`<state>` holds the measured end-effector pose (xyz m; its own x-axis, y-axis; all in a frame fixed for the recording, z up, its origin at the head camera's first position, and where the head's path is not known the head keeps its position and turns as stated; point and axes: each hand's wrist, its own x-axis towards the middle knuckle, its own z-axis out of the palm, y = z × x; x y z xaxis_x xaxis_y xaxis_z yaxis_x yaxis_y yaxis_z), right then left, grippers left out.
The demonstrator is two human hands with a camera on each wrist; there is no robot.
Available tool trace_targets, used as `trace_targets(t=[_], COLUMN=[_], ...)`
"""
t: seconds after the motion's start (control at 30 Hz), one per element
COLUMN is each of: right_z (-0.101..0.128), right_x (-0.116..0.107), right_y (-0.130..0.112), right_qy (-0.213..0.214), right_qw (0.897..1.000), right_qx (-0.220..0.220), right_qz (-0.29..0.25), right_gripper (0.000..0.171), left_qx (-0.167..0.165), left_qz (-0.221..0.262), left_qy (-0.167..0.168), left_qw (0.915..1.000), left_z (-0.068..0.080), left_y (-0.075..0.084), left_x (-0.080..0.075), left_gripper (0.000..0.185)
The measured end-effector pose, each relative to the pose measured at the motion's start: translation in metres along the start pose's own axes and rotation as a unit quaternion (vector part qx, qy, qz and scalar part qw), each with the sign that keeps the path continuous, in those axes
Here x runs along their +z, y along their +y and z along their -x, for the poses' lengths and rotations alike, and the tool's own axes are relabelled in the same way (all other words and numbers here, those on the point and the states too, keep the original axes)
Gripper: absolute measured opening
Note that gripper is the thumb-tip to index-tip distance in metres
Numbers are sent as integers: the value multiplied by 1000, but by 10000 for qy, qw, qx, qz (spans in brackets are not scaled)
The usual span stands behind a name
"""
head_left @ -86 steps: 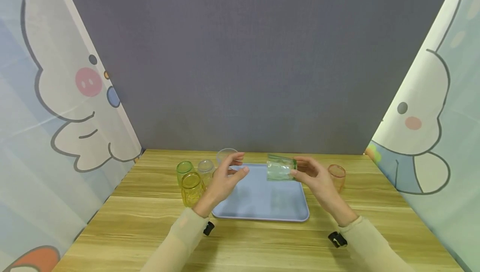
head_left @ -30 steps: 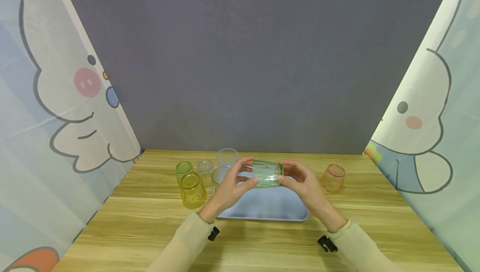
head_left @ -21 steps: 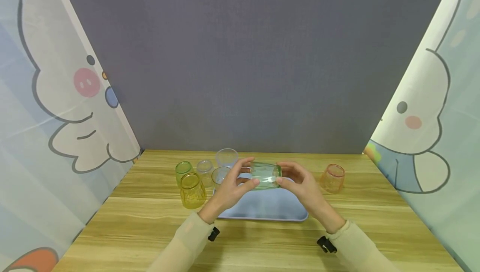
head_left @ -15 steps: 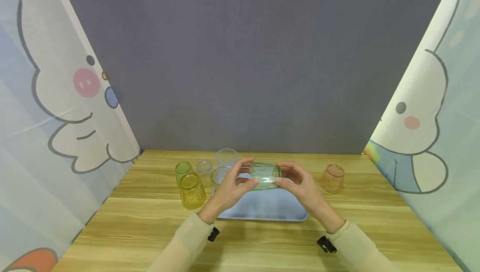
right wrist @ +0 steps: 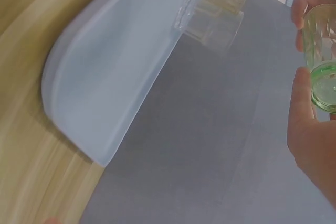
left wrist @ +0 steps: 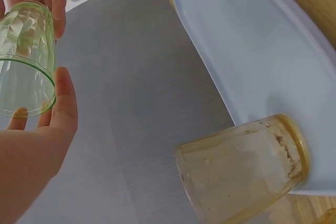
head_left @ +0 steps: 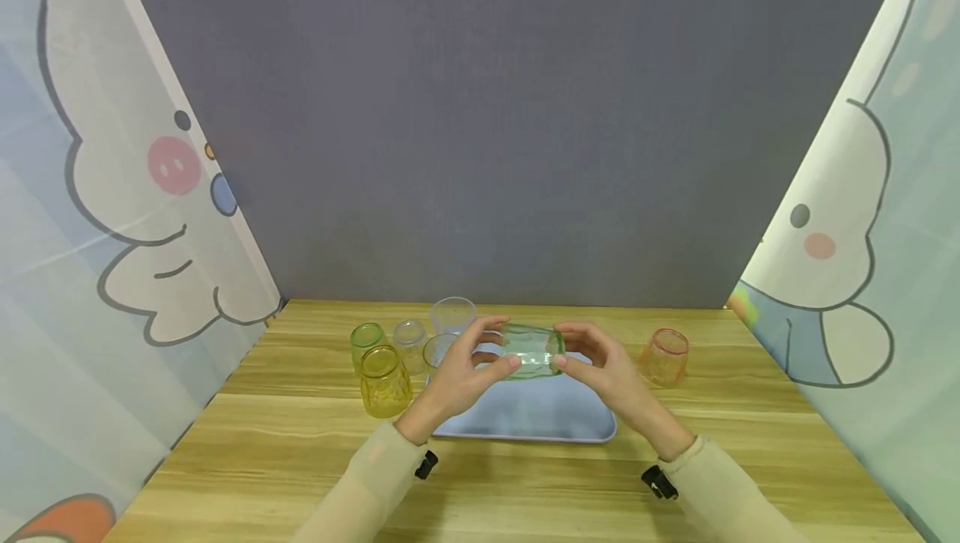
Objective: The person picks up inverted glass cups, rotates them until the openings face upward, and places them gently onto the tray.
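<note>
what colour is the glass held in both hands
Pale transparent green, with a ribbed glass wall; the left wrist view shows it best.

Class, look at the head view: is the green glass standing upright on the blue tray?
No. The green glass lies sideways in the air above the blue tray, held between the left hand and the right hand.

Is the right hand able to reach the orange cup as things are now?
Probably not at once: the right hand grips the green cup together with the left hand. The orange cup stands apart on its right, with nothing between.
</note>
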<state>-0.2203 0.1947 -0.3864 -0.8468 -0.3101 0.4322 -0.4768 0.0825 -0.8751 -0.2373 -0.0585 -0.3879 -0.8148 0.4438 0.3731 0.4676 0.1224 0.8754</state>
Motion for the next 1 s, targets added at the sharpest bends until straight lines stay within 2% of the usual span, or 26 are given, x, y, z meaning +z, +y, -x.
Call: trace_targets(t=[0.3,0.6,0.83,1.0], right_z=[-3,-6,-8,-9], right_x=[-10,-27,-41,-52], right_y=[1,-4,-3,-3], right_qy=[-201,-111,74,181], right_qw=[9995,9986,9932,9856], right_qx=[-49,20,138,453], right_qz=[227,524,1152,1618], right_gripper=[42,41,38,36], left_qx=[19,-43,-56,5], left_qz=[-114,-215,-538,-872], left_qy=[22,86,107,121], left_qw=[9999,9997,9985,9961], left_z=[-4,-8,-10,-11], left_y=[3,11,14,15], left_x=[-1,-5,-9,-10], left_gripper=[59,59,60,60])
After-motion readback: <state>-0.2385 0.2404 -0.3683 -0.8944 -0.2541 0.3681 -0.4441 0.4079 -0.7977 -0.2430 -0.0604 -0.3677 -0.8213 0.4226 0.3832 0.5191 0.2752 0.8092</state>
